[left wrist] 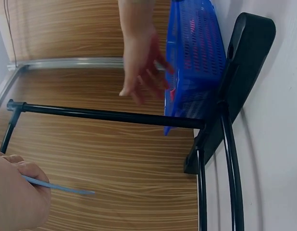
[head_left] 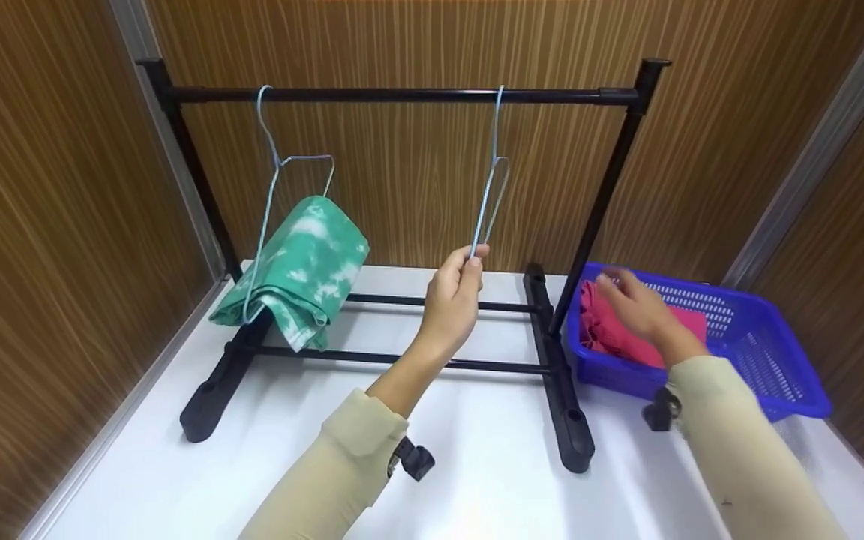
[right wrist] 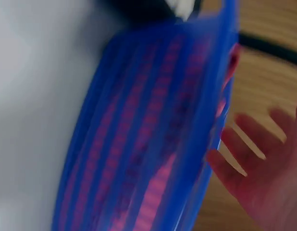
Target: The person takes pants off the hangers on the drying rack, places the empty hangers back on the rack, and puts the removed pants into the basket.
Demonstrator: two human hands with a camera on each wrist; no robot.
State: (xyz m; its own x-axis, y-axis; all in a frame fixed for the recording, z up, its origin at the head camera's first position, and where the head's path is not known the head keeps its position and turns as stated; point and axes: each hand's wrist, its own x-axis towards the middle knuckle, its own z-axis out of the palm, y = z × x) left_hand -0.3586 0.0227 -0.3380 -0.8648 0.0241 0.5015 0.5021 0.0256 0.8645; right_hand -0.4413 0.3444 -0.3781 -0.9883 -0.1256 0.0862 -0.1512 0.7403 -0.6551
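Observation:
In the head view my left hand [head_left: 453,300] pinches the lower part of a pale blue wire hanger [head_left: 487,199], whose hook sits over the rack's top bar. My right hand [head_left: 638,307] is above the blue basket [head_left: 777,330], over a folded red cloth [head_left: 631,337] lying inside it. The right wrist view shows the fingers of that hand [right wrist: 264,163] spread beside the basket rim, holding nothing. On the left, a green and white tie-dyed cloth [head_left: 319,247] hangs folded over another blue hanger [head_left: 273,157].
A black rack [head_left: 402,95] stands on the white table [head_left: 432,435], its feet [head_left: 567,420] reaching forward. Wood-grain panels [head_left: 402,37] close in the back and both sides. The basket stands just right of the rack's right foot.

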